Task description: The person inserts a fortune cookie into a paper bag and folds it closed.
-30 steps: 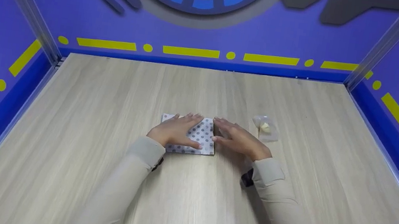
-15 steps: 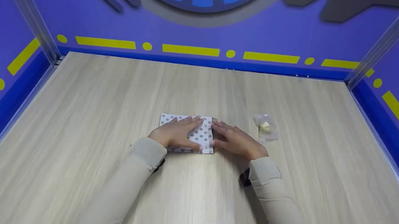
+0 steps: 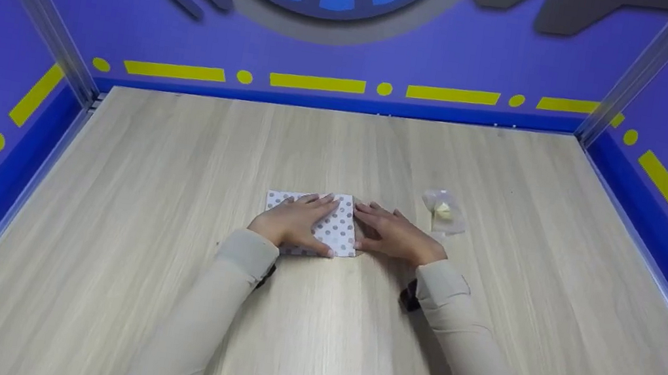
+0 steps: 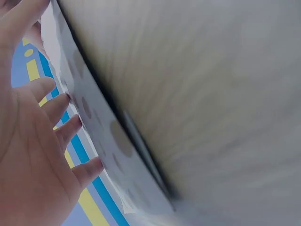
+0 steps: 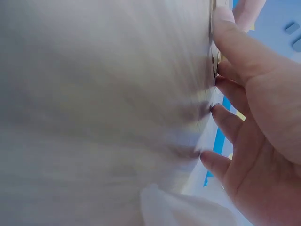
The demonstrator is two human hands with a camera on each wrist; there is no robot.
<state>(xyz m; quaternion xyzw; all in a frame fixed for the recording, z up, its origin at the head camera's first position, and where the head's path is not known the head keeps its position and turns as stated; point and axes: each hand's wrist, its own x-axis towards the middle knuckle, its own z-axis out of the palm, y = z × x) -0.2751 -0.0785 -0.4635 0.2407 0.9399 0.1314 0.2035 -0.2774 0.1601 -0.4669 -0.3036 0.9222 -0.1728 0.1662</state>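
Note:
A flat white packet with grey polka dots [image 3: 338,224] lies on the wood-grain table [image 3: 163,268] in the head view. Whether it is paper or cloth I cannot tell. My left hand [image 3: 296,221] rests on top of it with spread fingers, covering its left and middle part. In the left wrist view the fingertips [image 4: 95,165] touch the packet's dotted surface [image 4: 84,94], and a loose lower edge shows. My right hand [image 3: 399,236] sits along the packet's right edge, with thumb and fingertips touching down there. The right wrist view shows its fingers [image 5: 225,122] apart and slightly bent.
A small clear plastic bag [image 3: 452,218] with a cream-coloured piece inside lies just beyond the right hand. Purple-blue panels [image 3: 327,57] with yellow marks enclose the table at the back and both sides.
The right hand has shifted slightly left along the packet's right edge. The left thumb has slid a little lower. The packet stays nearly in place under the left hand.

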